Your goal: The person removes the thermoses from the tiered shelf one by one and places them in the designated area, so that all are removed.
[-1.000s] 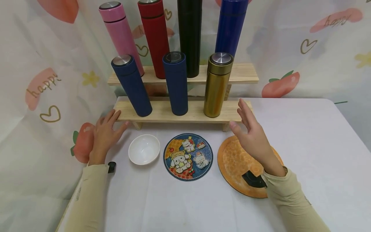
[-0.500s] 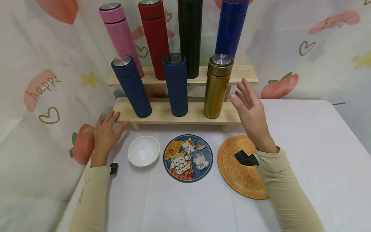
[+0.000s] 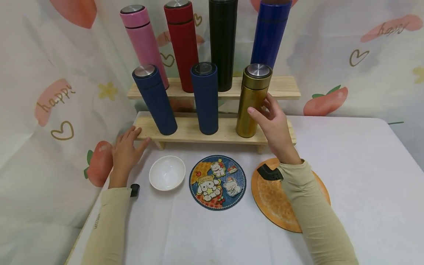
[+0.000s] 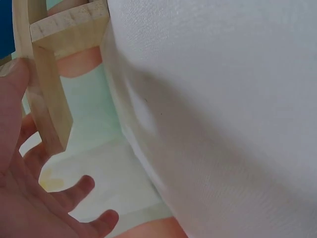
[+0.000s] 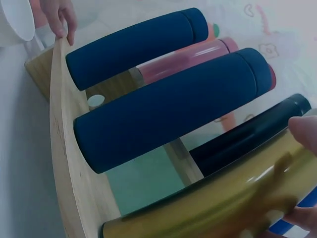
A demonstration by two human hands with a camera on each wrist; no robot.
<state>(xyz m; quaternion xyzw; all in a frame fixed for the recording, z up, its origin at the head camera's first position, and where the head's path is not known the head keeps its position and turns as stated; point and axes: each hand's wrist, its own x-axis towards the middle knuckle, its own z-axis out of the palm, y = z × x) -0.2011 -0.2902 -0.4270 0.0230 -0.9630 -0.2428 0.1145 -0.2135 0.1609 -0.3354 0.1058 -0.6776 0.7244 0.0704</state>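
In the head view a gold thermos flask [image 3: 253, 99] stands upright at the right end of the lower wooden shelf [image 3: 228, 138]. My right hand [image 3: 276, 129] is at its right side, thumb before it and fingers partly hidden at its far side. In the right wrist view the thumb [image 5: 304, 133] lies over the flask's edge, apart from its reflection; firm contact cannot be made out. At the shelf's left end my left hand [image 3: 127, 151] rests with spread fingers, touching the wood. Two navy flasks, left [image 3: 155, 99] and middle [image 3: 205, 99], share this shelf.
Behind, the upper shelf [image 3: 281, 88] carries pink [image 3: 145, 44], red [image 3: 182, 48], black [image 3: 223, 48] and blue [image 3: 269, 36] flasks. Before the stand lie a white bowl [image 3: 167, 173], a round cartoon mat [image 3: 216, 200] and an orange-brown round mat [image 3: 271, 198].
My right hand has moved left from beside the stand to the gold flask, its thumb now before it. The left hand stays at the shelf end. The head view has shifted slightly.
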